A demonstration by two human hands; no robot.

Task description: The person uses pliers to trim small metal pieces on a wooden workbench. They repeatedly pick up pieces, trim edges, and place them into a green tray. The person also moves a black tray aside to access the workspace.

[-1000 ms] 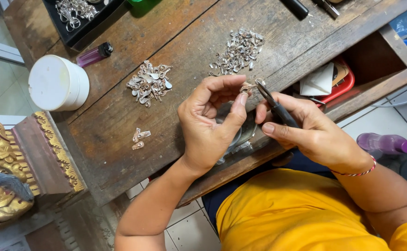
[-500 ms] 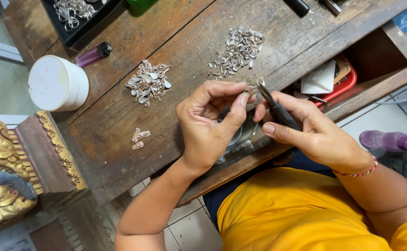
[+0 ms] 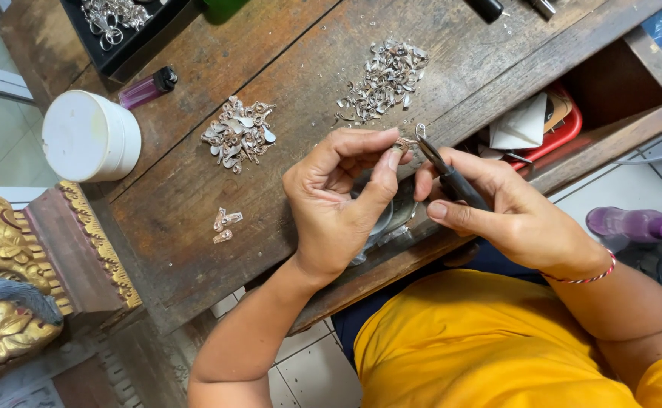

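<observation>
Worn brown wood makes up the bench (image 3: 195, 219), its near edge running diagonally just above the person's lap. Over that edge the left hand (image 3: 338, 204) pinches a small silver piece (image 3: 405, 142) between thumb and forefinger, fingers curled narrow around it. The right hand (image 3: 512, 219) is closed around dark-handled pliers (image 3: 452, 177), whose tips meet the silver piece just beside the left fingertips. Two heaps of small silver parts lie further back on the bench: one pile (image 3: 239, 134) left of the hands, another pile (image 3: 385, 79) straight beyond them, with bare wood between them. A few loose pieces (image 3: 225, 224) sit apart near the left edge. At the far left corner stands a round white lidded tub (image 3: 89, 136), with a purple lighter (image 3: 148, 89) just behind it and a black tray (image 3: 131, 30) of silver items beyond. To the right an open drawer (image 3: 610, 83) holds a red tray (image 3: 557, 132) with white paper. A purple bottle (image 3: 633, 224) lies on the tiled floor past the right wrist.
</observation>
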